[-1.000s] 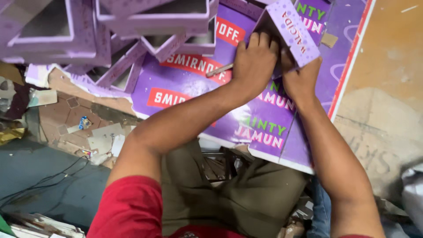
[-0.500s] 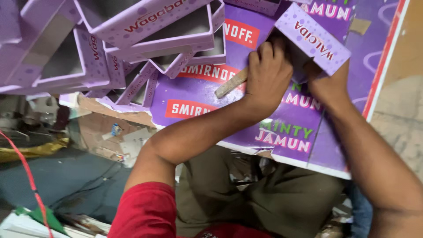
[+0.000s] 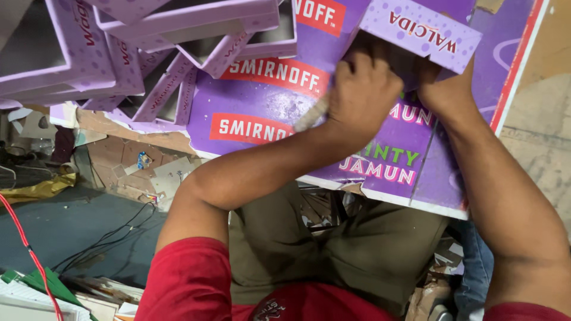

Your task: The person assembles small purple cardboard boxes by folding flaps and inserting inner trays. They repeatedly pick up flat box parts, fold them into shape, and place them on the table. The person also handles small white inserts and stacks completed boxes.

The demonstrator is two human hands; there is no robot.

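Observation:
My left hand (image 3: 364, 90) is closed around a tool with a pale handle (image 3: 311, 113) that sticks out toward the left. It presses at the underside of a small purple dotted cardboard box (image 3: 420, 32). My right hand (image 3: 441, 89) grips the same box from the right and underneath, with its fingers hidden behind the box. Both hands work over a large purple printed board (image 3: 262, 101) that lies across my lap.
A pile of purple open cardboard frames (image 3: 119, 53) fills the upper left. Torn brown cardboard scraps (image 3: 143, 166) lie on the floor at left, with black cables (image 3: 107, 244) and a red wire (image 3: 27, 249). Bare concrete floor (image 3: 541, 148) lies to the right.
The box and both hands sit higher and more to the right in view. The tool's pale handle now shows more clearly below my left hand. The grip on the box is unchanged.

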